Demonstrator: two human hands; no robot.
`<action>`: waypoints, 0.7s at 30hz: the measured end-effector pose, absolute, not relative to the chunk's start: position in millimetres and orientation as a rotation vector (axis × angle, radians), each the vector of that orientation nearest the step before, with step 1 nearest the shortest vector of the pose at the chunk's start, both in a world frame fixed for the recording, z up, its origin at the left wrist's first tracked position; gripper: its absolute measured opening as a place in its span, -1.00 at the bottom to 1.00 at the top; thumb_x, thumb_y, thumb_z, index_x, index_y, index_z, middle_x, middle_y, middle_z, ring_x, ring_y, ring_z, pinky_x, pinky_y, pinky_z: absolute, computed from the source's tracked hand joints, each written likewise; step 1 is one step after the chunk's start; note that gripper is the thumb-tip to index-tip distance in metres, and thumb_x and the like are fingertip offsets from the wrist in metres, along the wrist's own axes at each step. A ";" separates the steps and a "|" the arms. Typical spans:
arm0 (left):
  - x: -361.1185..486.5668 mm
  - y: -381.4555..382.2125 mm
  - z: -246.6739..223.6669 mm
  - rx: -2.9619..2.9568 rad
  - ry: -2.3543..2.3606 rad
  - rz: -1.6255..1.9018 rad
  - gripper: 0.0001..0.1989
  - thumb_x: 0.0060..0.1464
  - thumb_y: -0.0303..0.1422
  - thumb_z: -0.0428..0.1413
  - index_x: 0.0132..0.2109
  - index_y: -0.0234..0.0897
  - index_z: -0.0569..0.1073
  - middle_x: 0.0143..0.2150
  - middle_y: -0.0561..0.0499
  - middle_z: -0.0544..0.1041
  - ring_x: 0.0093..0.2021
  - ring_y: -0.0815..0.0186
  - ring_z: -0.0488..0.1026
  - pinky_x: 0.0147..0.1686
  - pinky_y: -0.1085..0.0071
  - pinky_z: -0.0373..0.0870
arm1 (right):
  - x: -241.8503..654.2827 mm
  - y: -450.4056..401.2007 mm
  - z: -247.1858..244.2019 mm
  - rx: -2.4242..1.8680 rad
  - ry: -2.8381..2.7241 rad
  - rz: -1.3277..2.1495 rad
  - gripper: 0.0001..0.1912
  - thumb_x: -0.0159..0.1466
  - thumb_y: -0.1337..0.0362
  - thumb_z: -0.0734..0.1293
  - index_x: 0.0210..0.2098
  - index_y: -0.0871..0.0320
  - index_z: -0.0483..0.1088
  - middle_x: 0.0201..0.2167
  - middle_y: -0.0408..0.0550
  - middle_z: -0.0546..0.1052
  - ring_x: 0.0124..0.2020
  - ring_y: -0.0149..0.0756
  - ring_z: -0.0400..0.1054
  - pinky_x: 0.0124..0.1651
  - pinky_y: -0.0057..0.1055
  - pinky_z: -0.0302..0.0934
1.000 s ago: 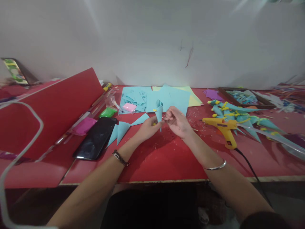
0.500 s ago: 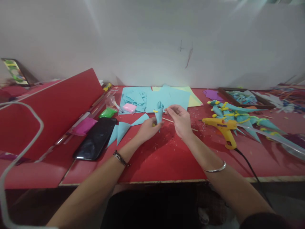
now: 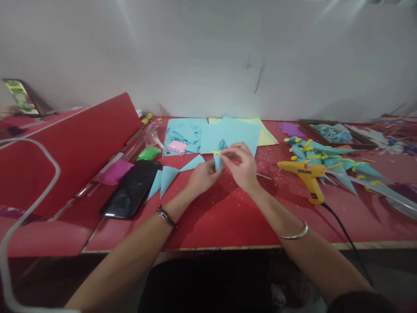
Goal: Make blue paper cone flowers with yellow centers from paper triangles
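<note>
Upright in my left hand (image 3: pixel 202 177) is a light-blue rolled paper cone (image 3: pixel 218 161), gripped between thumb and fingers near its lower part. Small yellow beads of what looks like clay form a band (image 3: pixel 216 152) across the cone's upper side. My right hand (image 3: pixel 241 164) has thumb and index finger pinched at the right end of this band, touching the cone. The small yellow piece in that pinch is mostly hidden by the fingertips. Flat blue paper triangles (image 3: pixel 168 177) lie just left of my left hand.
A yellow glue gun (image 3: pixel 304 174) lies at right, its cord running off the front edge. Behind it are several yellow-trimmed blue cones (image 3: pixel 339 167). A black phone (image 3: pixel 130 191), green packet (image 3: pixel 147 153) and pink packet (image 3: pixel 115 171) are left; blue sheets (image 3: pixel 241 132) lie behind.
My right hand has moved left, bringing its pinched small yellow piece from beside the cone onto the yellow band. The left hand keeps its hold on the cone.
</note>
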State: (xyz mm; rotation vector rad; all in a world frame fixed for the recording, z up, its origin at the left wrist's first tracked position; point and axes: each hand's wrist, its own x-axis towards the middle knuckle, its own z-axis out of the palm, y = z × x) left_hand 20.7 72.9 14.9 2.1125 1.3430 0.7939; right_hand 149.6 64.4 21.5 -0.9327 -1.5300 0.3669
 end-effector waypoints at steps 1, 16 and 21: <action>20.6 72.6 14.7 2.117 1.347 0.806 -0.71 -0.01 -0.17 -0.08 -0.50 -0.30 0.27 -0.62 0.11 0.24 -0.58 0.42 0.16 -0.57 0.49 0.01 | 149.6 64.6 21.3 -0.930 -1.525 0.376 -0.89 0.11 0.39 0.27 -0.40 0.08 0.41 -0.38 -0.14 0.28 -0.35 -0.43 0.26 -0.27 -0.42 0.25; 17.9 72.1 15.9 2.183 1.308 0.889 -0.76 0.00 -0.22 -0.05 -0.44 -0.30 0.33 -0.62 0.12 0.24 -0.60 0.44 0.13 -0.57 0.49 -0.02 | 148.5 65.3 20.2 -0.884 -1.428 0.519 -0.97 0.12 0.34 0.26 -0.43 0.11 0.35 -0.37 -0.13 0.31 -0.32 -0.41 0.27 -0.29 -0.42 0.27; 16.4 73.1 15.2 2.196 1.311 0.887 -0.77 0.00 -0.21 -0.05 -0.41 -0.30 0.34 -0.62 0.12 0.22 -0.60 0.43 0.12 -0.57 0.49 -0.02 | 148.6 67.0 18.4 -0.908 -1.392 0.562 -0.98 0.11 0.33 0.27 -0.42 0.10 0.32 -0.39 -0.15 0.34 -0.36 -0.42 0.29 -0.27 -0.39 0.26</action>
